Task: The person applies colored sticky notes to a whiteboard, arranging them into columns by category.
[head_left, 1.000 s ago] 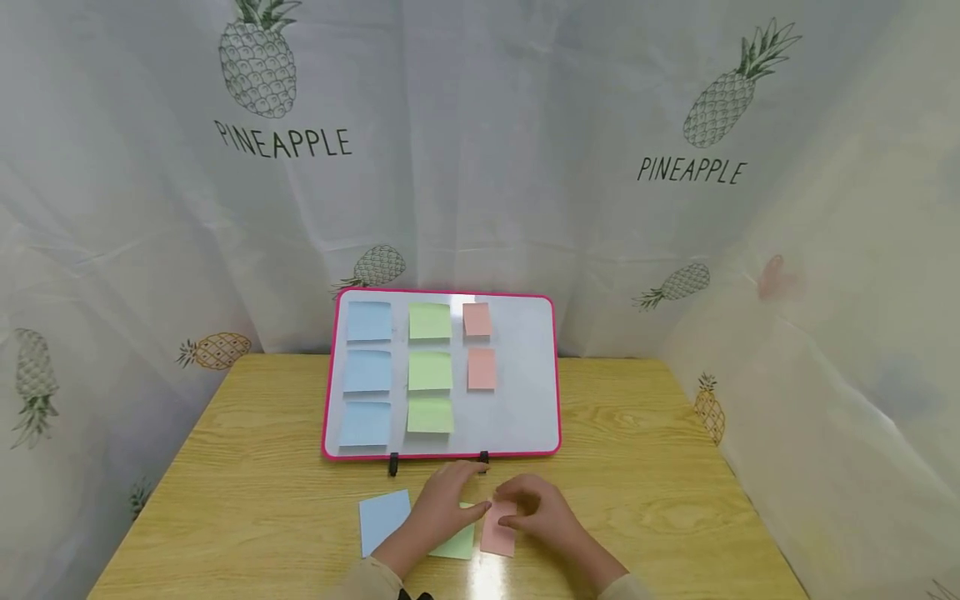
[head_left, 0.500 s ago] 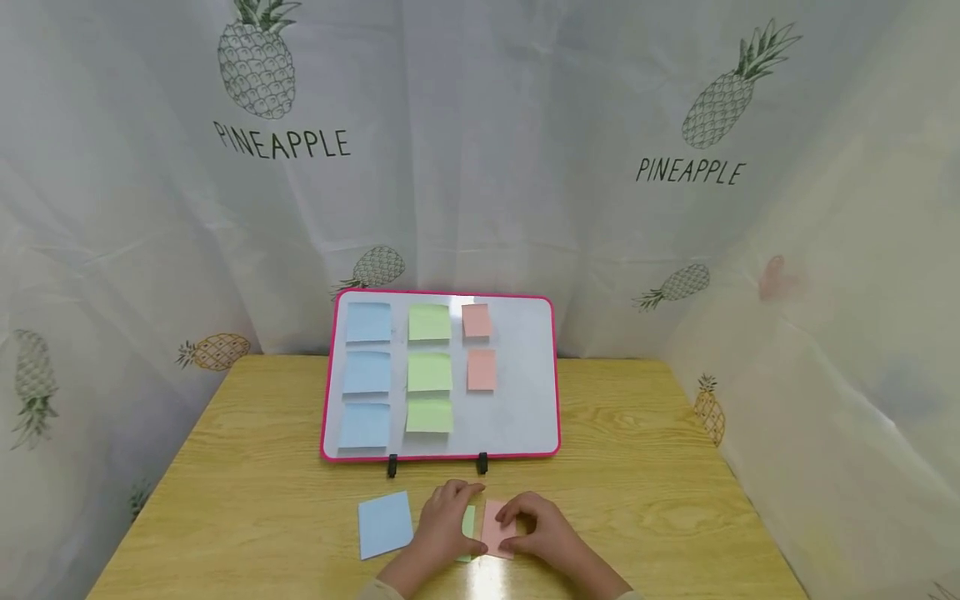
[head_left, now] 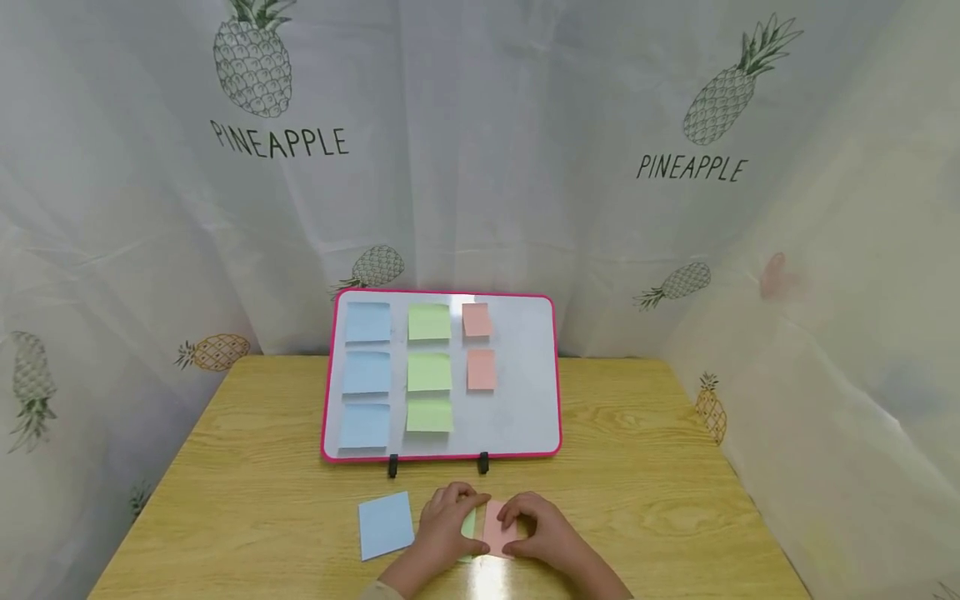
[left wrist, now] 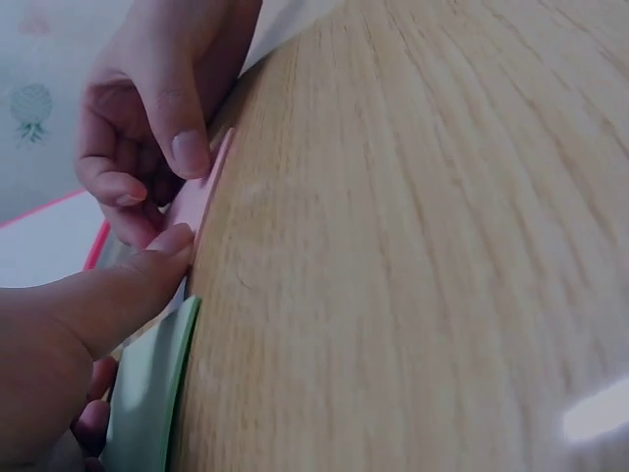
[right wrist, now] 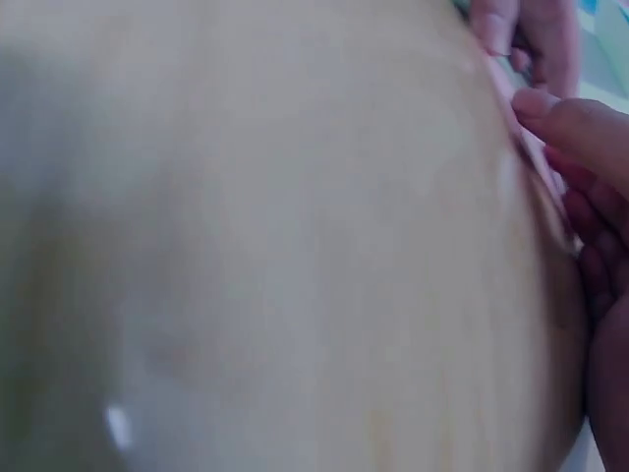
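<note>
A pink sticky note pad (head_left: 492, 527) lies on the table between both hands. Thumb and forefinger of my left hand (head_left: 441, 530) span its left side, gripping it at the near and far edges. My right hand (head_left: 551, 533) has its thumb and curled fingers at the pad's right part; in the left wrist view the right thumb presses the pink pad (left wrist: 195, 202) near its edge. Partly hidden under the left hand is a green sticky note pad (left wrist: 147, 388). Further left lies a blue sticky note pad (head_left: 386, 527).
Behind the hands a pink-rimmed whiteboard (head_left: 525, 383) leans on black feet (head_left: 483, 463). It bears columns of blue notes (head_left: 366, 372), green notes (head_left: 429, 372) and two pink notes (head_left: 481, 370). A pineapple-print curtain (head_left: 480, 167) surrounds the wooden table (head_left: 637, 467).
My left hand has drawn nearer the body, its forefinger and thumb settling at the pink pad's left side. The right hand has stayed at the pad with its fingers shifting slightly.
</note>
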Motion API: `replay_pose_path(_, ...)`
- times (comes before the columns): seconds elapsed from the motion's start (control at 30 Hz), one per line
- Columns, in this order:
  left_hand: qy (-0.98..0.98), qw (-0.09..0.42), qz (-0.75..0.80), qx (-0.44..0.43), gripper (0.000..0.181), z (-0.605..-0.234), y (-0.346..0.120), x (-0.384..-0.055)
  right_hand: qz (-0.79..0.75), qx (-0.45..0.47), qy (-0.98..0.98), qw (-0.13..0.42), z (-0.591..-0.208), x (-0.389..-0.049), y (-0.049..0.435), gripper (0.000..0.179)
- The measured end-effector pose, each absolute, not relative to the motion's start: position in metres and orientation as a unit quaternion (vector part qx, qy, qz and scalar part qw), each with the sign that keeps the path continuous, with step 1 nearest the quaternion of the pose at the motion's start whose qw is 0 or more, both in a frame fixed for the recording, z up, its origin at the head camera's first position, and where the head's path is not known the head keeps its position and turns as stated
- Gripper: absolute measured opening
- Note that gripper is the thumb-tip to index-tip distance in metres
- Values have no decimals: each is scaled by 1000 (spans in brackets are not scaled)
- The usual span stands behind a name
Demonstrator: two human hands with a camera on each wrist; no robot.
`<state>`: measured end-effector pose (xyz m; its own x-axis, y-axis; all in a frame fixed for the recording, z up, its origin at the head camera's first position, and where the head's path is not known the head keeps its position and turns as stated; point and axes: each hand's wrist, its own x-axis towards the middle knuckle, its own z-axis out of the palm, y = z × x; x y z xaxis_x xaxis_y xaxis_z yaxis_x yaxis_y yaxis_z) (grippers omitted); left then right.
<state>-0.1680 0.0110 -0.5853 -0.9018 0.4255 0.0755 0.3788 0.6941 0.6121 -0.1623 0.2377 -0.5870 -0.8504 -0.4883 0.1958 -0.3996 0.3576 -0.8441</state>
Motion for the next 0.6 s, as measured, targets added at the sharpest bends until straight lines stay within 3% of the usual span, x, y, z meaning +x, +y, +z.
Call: replay_pose_path(0.6,922,46,332,194,62,-581,15,-168,-487,-269,828,64,-590,-166,240,34)
